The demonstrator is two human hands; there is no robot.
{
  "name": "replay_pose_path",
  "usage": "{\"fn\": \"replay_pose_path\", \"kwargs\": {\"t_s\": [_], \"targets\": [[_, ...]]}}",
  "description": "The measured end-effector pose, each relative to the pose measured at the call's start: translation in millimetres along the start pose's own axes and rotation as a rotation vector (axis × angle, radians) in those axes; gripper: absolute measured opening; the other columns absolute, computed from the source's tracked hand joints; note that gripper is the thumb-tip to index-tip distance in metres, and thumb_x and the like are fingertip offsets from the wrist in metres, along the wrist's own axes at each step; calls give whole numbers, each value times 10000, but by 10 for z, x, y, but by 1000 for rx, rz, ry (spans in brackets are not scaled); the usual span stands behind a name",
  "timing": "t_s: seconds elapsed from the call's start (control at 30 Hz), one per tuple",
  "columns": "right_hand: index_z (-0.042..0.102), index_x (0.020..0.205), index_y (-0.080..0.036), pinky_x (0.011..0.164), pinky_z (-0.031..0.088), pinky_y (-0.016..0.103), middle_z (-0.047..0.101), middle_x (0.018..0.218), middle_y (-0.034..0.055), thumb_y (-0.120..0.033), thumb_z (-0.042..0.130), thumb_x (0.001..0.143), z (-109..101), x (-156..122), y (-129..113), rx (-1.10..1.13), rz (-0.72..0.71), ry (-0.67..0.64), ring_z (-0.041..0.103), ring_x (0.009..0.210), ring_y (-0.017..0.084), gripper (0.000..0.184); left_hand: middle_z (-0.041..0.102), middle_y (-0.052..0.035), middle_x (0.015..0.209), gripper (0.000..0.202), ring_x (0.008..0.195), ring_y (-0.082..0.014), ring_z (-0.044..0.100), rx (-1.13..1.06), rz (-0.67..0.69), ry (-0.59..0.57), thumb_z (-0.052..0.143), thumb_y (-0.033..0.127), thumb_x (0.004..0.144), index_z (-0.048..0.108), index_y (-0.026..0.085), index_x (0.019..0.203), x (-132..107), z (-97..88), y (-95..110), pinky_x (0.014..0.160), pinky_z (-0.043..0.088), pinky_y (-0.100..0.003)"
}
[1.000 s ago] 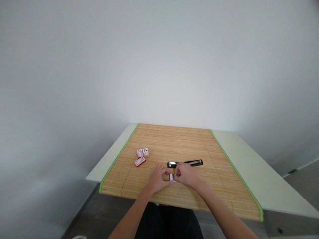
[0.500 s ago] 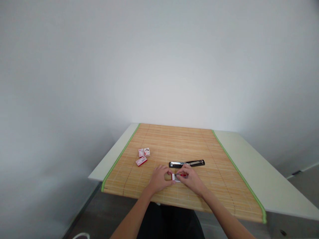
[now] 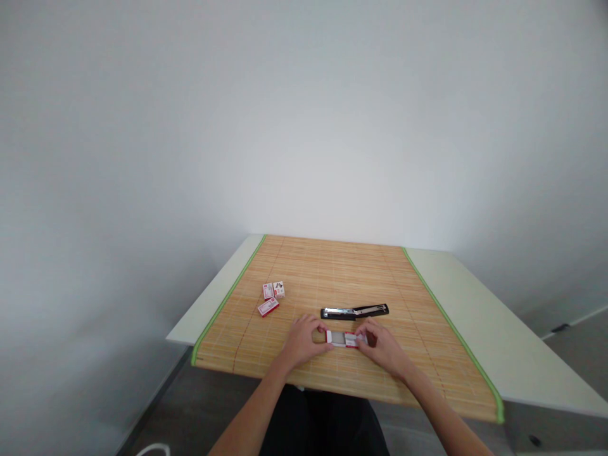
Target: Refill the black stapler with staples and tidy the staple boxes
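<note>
Head view. Just beyond the fingers, a black and silver stapler (image 3: pixel 354 311) lies flat across the mat, near the hands but not touching them. Farther off, beyond and to the left of the left-hand fingers, a pair of small red-and-white boxes (image 3: pixel 273 291) sits side by side. A third red-and-white box (image 3: pixel 266 308) lies just in front of the pair, well apart from the hands. Nothing stands between the camera and the fingers; only the backs of the hands hide the outer ends of what they hold.

The work surface is a bamboo mat (image 3: pixel 332 272) with green edging along both long sides. It is spread over a pale table (image 3: pixel 479 316) that shows bare to the right of the right hand and as a narrow strip to the left of the left hand. A plain white wall (image 3: pixel 304 126) rises directly behind the table. Grey floor (image 3: pixel 579 329) shows at far right and below the table's near edge.

The left hand (image 3: pixel 304 339) and the right hand (image 3: pixel 384 345) rest on the mat, facing each other. Between them lies the small open box (image 3: pixel 342 339), red and white at each end with a grey middle exposed. The left-hand fingers (image 3: pixel 321 332) curl closed around its left end. The right-hand fingers (image 3: pixel 367 329) pinch its right end. Both hands grasp the box, which sits low on the mat between the two sets of fingertips, just on the near side of the stapler.
</note>
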State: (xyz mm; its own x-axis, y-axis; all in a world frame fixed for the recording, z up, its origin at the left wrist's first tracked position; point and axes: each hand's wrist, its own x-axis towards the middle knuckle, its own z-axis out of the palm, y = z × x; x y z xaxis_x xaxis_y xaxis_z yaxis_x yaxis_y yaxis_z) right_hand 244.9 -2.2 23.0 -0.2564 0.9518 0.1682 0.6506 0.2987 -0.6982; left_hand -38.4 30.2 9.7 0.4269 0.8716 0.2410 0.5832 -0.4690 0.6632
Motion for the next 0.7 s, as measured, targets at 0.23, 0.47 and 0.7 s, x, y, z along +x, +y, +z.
{"fn": "replay_pose_path", "kwargs": {"t_s": [0.23,0.47,0.7], "targets": [[695,1091,-249,833,503,366,666,1024,57,-382,650,869,-75,-49,59,-37,-14,19,625,932,238,263,662,-12,1023,388,1007,-254,578,-4,-2,-3,858,482,703,695,276,989,-10,2,1,906,402,-359],[706,1185,-274,926,490,366,681,1111,60,-391,704,854,-152,-149,139,-6,-17,-72,628,1018,244,351,669,-23,1054,352,1041,-264,579,-24,9,-2,856,454,716,722,283,994,-23,-7,-32,935,404,-370],[747,1182,-297,924,471,376,700,1035,54,-406,737,849,51,-125,94,-4,-14,-26,629,1001,258,351,692,-12,992,374,1008,-268,576,7,-9,-32,841,570,719,774,332,1000,24,24,18,937,386,-386]]}}
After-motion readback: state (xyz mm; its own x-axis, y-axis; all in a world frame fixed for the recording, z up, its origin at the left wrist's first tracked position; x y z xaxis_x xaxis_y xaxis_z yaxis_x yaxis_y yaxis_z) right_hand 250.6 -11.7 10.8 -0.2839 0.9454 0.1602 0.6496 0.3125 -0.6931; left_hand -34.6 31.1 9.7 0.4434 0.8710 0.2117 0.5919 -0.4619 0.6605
